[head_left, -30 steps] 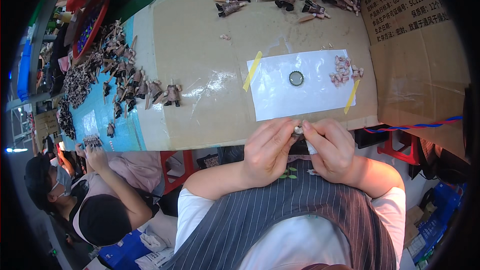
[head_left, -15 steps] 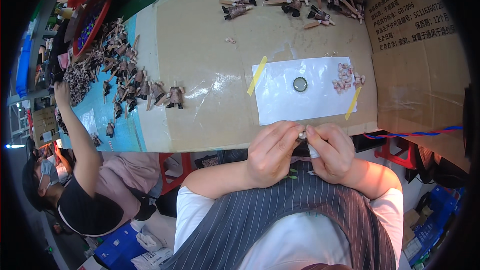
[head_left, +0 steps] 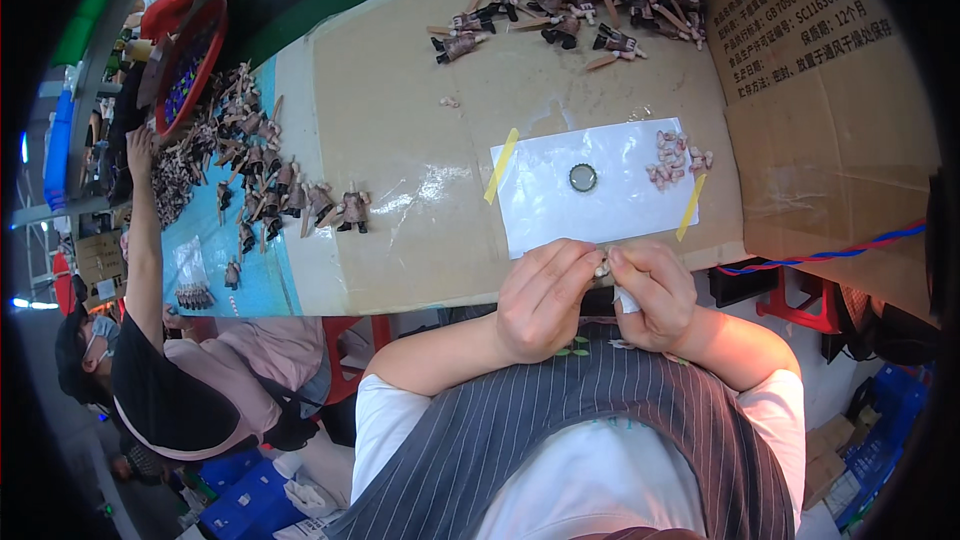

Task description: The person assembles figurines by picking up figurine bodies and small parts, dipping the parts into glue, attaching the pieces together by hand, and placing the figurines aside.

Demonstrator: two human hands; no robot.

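The counter (head_left: 400,140), covered in brown cardboard, stretches far ahead of me, and at its near edge lies a white sheet (head_left: 590,205) held down by two strips of yellow tape, one at its left end and one at its right. On that sheet a small round cap (head_left: 583,177) sits near the middle, and a little heap of pale small parts (head_left: 675,158) lies toward its far right corner. Both my hands meet just off the near edge of the sheet, over my lap: my left hand (head_left: 540,300) comes in from the left, my right hand (head_left: 650,295) from the right, and their fingertips touch. Between them is one tiny pale part (head_left: 603,266), pinched by the fingers of both hands, closed around it so tightly that I cannot tell which way its long axis runs. A scrap of something white shows under my right palm; what it is I cannot say. The heap of small parts lies far and to the right of my fingers, so my right hand is nearer to it; the round cap lies almost straight ahead, about equally near to both.
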